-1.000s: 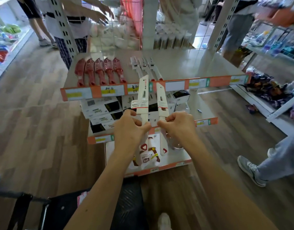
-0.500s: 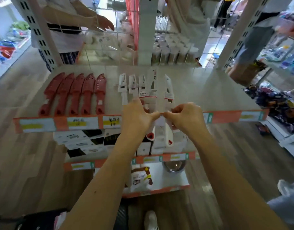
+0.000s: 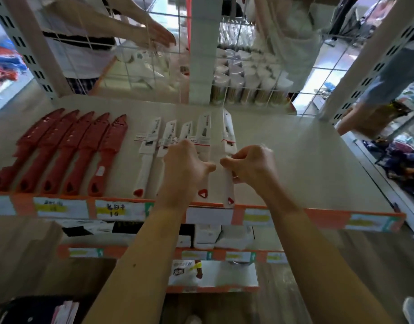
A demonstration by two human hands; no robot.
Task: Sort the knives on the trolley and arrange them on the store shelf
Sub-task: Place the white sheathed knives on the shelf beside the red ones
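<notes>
Two white carded knives [image 3: 227,160] lie at the right end of the shelf [image 3: 295,160] row, my left hand [image 3: 185,167] and right hand [image 3: 248,167] each pinching one mid-handle; light, stiff, slippery packaging, I judge.

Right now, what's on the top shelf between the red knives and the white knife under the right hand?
Head view: four more white packaged knives, side by side. The left hand covers part of them; the right hand pinches the fifth white knife, right of the red knives.

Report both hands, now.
Left hand: closed on a white knife lying on the shelf.
Right hand: closed on the rightmost white knife.
</notes>
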